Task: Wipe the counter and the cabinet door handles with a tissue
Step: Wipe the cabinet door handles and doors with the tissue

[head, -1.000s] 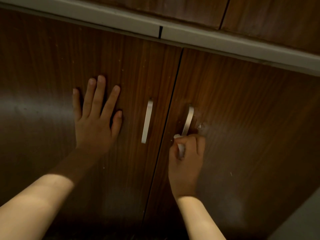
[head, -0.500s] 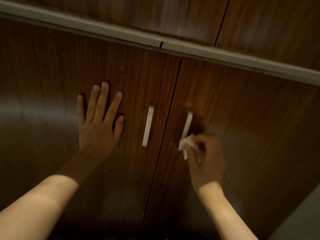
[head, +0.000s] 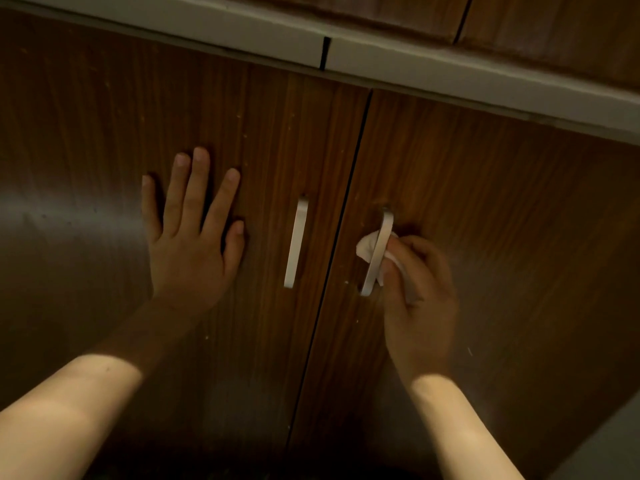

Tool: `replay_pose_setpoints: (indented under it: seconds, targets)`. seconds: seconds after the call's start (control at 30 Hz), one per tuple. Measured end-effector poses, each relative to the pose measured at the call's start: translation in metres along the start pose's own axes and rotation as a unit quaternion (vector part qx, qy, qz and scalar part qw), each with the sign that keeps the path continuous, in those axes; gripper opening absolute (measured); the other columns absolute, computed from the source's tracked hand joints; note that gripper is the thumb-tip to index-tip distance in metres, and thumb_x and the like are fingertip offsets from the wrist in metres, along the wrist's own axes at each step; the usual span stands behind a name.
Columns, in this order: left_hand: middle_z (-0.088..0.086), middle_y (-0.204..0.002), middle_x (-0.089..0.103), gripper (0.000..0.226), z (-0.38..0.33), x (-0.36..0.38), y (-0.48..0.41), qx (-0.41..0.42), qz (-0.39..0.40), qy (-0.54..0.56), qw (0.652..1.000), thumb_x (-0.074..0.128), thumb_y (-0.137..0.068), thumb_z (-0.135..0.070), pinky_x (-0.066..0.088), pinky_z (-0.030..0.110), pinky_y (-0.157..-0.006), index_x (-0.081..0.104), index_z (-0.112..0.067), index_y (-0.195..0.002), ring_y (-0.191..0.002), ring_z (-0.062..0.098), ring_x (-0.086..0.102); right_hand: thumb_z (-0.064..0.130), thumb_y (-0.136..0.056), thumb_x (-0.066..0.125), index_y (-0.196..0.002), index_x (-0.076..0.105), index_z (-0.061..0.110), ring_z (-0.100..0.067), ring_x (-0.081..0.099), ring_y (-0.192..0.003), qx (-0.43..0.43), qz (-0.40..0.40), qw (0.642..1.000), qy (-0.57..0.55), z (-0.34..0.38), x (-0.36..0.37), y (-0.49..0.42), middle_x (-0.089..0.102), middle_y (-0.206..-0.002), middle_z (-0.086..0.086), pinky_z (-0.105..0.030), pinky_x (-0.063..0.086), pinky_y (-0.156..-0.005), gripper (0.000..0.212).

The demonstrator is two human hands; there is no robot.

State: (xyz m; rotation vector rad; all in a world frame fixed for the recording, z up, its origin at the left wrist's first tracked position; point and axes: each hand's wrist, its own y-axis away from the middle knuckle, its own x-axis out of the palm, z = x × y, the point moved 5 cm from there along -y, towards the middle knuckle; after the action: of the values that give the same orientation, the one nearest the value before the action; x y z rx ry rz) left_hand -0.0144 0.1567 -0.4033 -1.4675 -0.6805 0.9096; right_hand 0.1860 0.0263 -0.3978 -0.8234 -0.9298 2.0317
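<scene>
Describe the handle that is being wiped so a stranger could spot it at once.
Find the two dark wooden cabinet doors under the pale counter edge; each carries a slim silver bar beside the centre seam. Take the right door's handle. Unlike the left door's handle, it has a white tissue behind it, held by the right hand.

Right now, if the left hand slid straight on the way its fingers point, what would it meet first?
Probably the pale counter edge above: the left hand lies flat on the left door, fingers pointing up, with only bare wood between.

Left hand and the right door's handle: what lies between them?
Head view: the left door's handle, then the door seam. Left hand; right door's handle.
</scene>
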Motion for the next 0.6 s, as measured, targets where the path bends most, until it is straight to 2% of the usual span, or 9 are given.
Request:
replay_pose_setpoints:
  seconds: [0.07,0.13,0.27,0.33,0.4,0.47,0.5,0.53,0.6]
  targets:
    - [0.019,-0.148,0.027,0.049,-0.001,0.0,0.0,0.001,-0.008,-0.005,1.0,0.032,-0.098,-0.032,-0.002,0.042,-0.118,0.022,-0.018,-0.144,-0.144,0.017,0.0,0.017,-0.085,0.05,-0.108,0.052,0.032,0.021,0.041,-0.099,0.016,0.013,1.0,-0.013,0.0,0.001,0.002,0.046,-0.105,0.017,0.005,0.033,-0.083,0.028]
    - [0.019,-0.148,0.027,0.049,-0.001,0.0,0.001,0.0,-0.013,0.0,1.0,0.032,-0.098,-0.032,-0.001,0.043,-0.118,0.023,-0.018,-0.144,-0.143,0.018,0.002,0.014,-0.086,0.051,-0.105,0.053,0.033,0.023,0.041,-0.095,0.041,0.032,0.999,-0.017,0.0,0.001,0.003,0.047,-0.102,0.015,0.006,0.033,-0.081,0.027]
    - [0.019,-0.147,0.027,0.049,-0.001,0.0,0.001,0.001,-0.018,0.004,1.0,0.031,-0.098,-0.033,0.002,0.044,-0.117,0.025,-0.017,-0.143,-0.143,0.018,0.003,0.006,-0.086,0.051,-0.082,0.051,0.041,0.031,0.039,-0.082,0.091,0.126,0.988,0.024,-0.002,0.004,0.007,0.046,-0.096,0.013,0.012,0.029,-0.071,0.035]
    - [0.019,-0.147,0.027,0.048,-0.001,0.0,0.001,-0.001,-0.02,0.005,1.0,0.032,-0.098,-0.033,0.002,0.044,-0.117,0.025,-0.017,-0.143,-0.143,0.018,0.004,0.007,-0.087,0.049,-0.075,0.047,0.047,0.027,0.042,-0.08,0.099,0.168,0.98,0.044,-0.002,0.007,0.01,0.043,-0.091,0.017,0.013,0.028,-0.07,0.042]
    - [0.02,-0.147,0.028,0.048,-0.001,-0.001,0.001,-0.001,-0.022,0.006,1.0,0.033,-0.098,-0.032,0.002,0.044,-0.117,0.026,-0.017,-0.143,-0.143,0.018,0.004,0.009,-0.089,0.047,-0.071,0.044,0.05,0.014,0.045,-0.076,0.106,0.2,0.972,0.065,0.0,0.008,0.009,0.041,-0.09,0.019,0.012,0.03,-0.068,0.045]
    - [0.02,-0.147,0.028,0.048,-0.001,-0.001,0.001,0.001,-0.021,0.009,1.0,0.033,-0.098,-0.032,0.002,0.045,-0.117,0.025,-0.017,-0.143,-0.143,0.018,0.004,0.01,-0.09,0.046,-0.074,0.051,0.044,0.008,0.043,-0.071,0.1,0.219,0.965,0.1,0.001,0.008,0.007,0.042,-0.094,0.013,0.009,0.033,-0.063,0.038]
    - [0.021,-0.147,0.029,0.048,-0.001,-0.001,0.001,0.002,-0.022,0.008,1.0,0.033,-0.098,-0.032,0.002,0.045,-0.117,0.025,-0.017,-0.143,-0.143,0.018,0.004,0.011,-0.09,0.046,-0.082,0.057,0.037,0.005,0.044,-0.07,0.102,0.23,0.961,0.116,0.002,0.009,0.005,0.043,-0.098,0.01,0.006,0.035,-0.061,0.03]
    - [0.021,-0.147,0.029,0.049,-0.001,-0.001,0.001,0.003,-0.022,0.005,1.0,0.034,-0.098,-0.032,0.003,0.045,-0.117,0.024,-0.018,-0.144,-0.143,0.018,0.004,0.011,-0.091,0.045,-0.092,0.06,0.027,0.001,0.045,-0.071,0.109,0.239,0.956,0.13,0.002,0.01,0.004,0.046,-0.103,0.006,0.003,0.036,-0.061,0.022]
    - [0.021,-0.147,0.03,0.049,0.0,0.0,0.001,0.004,-0.025,-0.004,1.0,0.034,-0.098,-0.032,0.004,0.046,-0.117,0.023,-0.018,-0.144,-0.143,0.018,0.004,0.011,-0.091,0.045,-0.102,0.058,0.012,-0.009,0.046,-0.08,0.139,0.253,0.945,0.153,0.003,0.011,0.0,0.047,-0.111,-0.003,-0.009,0.038,-0.073,0.018]
